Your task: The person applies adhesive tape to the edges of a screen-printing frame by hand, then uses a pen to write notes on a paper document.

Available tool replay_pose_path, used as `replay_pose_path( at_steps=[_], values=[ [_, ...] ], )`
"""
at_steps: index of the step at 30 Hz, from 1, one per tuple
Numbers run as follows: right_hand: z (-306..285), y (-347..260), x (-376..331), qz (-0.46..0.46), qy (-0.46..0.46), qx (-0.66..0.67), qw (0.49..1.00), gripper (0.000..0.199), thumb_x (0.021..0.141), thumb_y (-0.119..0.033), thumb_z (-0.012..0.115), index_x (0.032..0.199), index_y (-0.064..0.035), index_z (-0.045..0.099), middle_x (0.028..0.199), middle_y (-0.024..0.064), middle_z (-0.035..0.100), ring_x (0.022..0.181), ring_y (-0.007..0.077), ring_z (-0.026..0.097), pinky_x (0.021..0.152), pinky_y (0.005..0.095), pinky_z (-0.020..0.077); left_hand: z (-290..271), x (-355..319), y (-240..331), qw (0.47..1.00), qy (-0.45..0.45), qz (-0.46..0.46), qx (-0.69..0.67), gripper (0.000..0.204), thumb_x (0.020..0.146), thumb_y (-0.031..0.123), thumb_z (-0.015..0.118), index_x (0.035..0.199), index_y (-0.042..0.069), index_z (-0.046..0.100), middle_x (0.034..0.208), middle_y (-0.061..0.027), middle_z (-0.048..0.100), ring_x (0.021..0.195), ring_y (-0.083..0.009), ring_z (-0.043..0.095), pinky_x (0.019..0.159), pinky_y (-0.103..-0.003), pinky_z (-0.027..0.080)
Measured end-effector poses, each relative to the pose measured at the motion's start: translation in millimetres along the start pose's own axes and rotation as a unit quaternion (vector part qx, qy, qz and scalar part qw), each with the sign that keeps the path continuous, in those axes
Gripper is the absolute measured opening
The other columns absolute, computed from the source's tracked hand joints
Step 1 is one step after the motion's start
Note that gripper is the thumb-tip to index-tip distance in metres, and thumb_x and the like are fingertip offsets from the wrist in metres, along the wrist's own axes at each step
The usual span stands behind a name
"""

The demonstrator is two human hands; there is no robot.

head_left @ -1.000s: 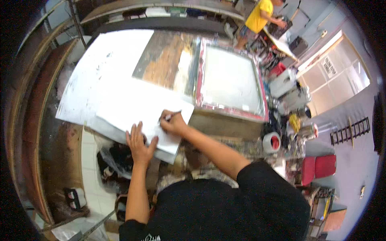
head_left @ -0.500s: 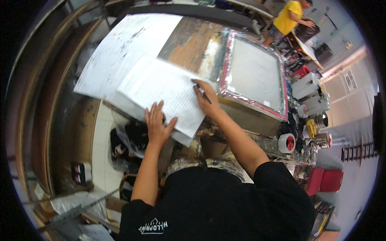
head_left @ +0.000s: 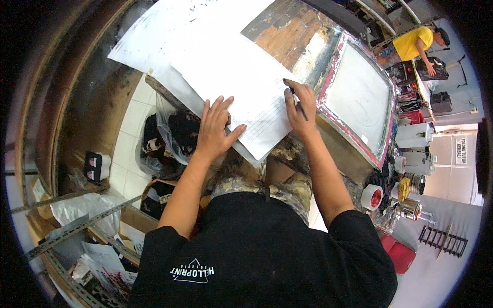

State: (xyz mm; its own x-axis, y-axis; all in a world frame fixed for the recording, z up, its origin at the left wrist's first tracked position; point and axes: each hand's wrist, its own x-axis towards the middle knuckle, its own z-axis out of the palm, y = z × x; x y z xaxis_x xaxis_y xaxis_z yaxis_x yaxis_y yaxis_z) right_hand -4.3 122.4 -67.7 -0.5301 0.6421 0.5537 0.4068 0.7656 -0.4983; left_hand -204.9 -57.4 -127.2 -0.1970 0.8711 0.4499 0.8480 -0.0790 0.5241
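A white sheet of paper point(head_left: 241, 72) with a printed grid near its lower end lies on the table, on top of other sheets. My left hand point(head_left: 213, 131) rests on its left edge, fingers outstretched and thumb apart. At the right edge, my right hand point(head_left: 306, 100) grips a dark pen point(head_left: 302, 110) and leans on the paper. The pen slants between the fingers, and I cannot tell whether either end touches the sheet. Beneath and behind spreads a larger white sheet point(head_left: 149, 38) with dark smudges.
A printing screen point(head_left: 362, 87) with a taped red rim sits right of the paper. Tape roll point(head_left: 372, 197), white containers point(head_left: 413, 134) and a can point(head_left: 410, 209) line the right side. A plastic bag of dark cloth point(head_left: 164, 136) lies left below the table. A person in yellow point(head_left: 413, 45) stands far right.
The view has swung, so the table and screen appear higher and farther right. Both hands stay on the paper, the right one still holding the pen. The printed text now looks washed out.
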Motion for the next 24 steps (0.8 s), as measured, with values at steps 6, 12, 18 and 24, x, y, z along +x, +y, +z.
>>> replay_pose_path(
  at_steps=[6,12,18,24],
  values=[
    [27,6,-6,0.179,-0.126,0.304,0.927,0.010,0.092,-0.002,0.059,0.097,0.0044,0.064,0.087,0.0101,0.070,0.076,0.0113,0.069,0.066,0.0278,0.0563,8,2,-1,1.000,-0.004,-0.016,-0.016,0.047,0.091,0.047,0.074,0.085,0.006,0.050,0.149,-0.0171,0.055,0.144,-0.0428,0.042,0.122,-0.061,0.020],
    [45,17,-19,0.127,-0.123,0.253,0.951,0.005,0.088,-0.003,0.064,0.088,0.0013,0.062,0.073,0.0043,0.067,0.064,0.0088,0.062,0.059,0.0259,0.0507,15,-2,-6,0.999,0.031,0.002,-0.010,0.048,0.091,0.048,0.074,0.092,0.006,0.050,0.148,-0.0155,0.057,0.144,-0.0419,0.043,0.122,-0.060,0.019],
    [42,9,-18,0.078,-0.114,0.237,0.962,0.004,0.088,-0.003,0.064,0.085,0.0001,0.064,0.068,0.0014,0.062,0.061,0.0052,0.054,0.056,0.0233,0.0452,24,-3,-8,0.998,0.056,0.000,-0.011,0.049,0.091,0.050,0.073,0.097,0.008,0.047,0.146,-0.0168,0.058,0.141,-0.0401,0.046,0.121,-0.059,0.020],
    [46,12,-17,0.063,-0.130,0.226,0.963,0.003,0.087,-0.002,0.064,0.085,0.0010,0.064,0.068,0.0031,0.063,0.061,0.0073,0.057,0.056,0.0257,0.0473,27,-2,-10,0.998,0.067,0.005,-0.009,0.049,0.091,0.049,0.072,0.096,0.008,0.047,0.145,-0.0152,0.059,0.142,-0.0384,0.046,0.121,-0.056,0.019]
  ],
)
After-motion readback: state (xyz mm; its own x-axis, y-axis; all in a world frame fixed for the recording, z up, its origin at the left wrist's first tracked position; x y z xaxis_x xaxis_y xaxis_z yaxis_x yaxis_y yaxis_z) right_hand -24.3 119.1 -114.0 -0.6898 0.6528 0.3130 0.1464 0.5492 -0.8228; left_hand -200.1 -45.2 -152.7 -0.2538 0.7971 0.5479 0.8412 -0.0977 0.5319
